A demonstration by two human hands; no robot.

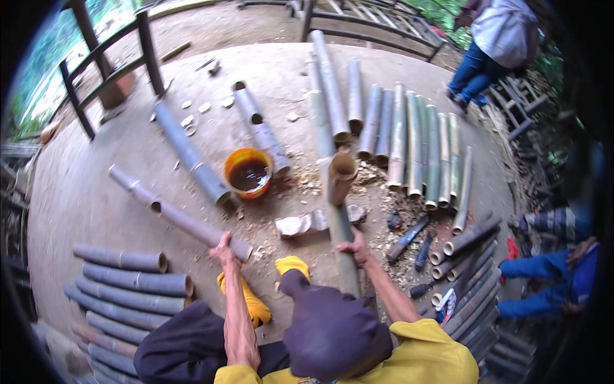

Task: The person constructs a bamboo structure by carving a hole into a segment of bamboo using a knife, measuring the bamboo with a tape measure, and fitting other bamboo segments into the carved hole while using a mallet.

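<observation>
- Left hand (224, 251): fingers curled round greyish bamboo tube (195, 228), front left
- Right hand (357, 248): wrapped round green bamboo tube (340, 227), ahead
- Orange bucket (257, 192): dark liquid (248, 174) inside (depth unclear), standing between those tubes

head: left fisheye | looks down, forward | from near above left hand (223, 251), right hand (357, 248)

An orange bucket (257, 192) holds dark liquid (248, 174), while a person (504, 38) stands farther off.
</observation>
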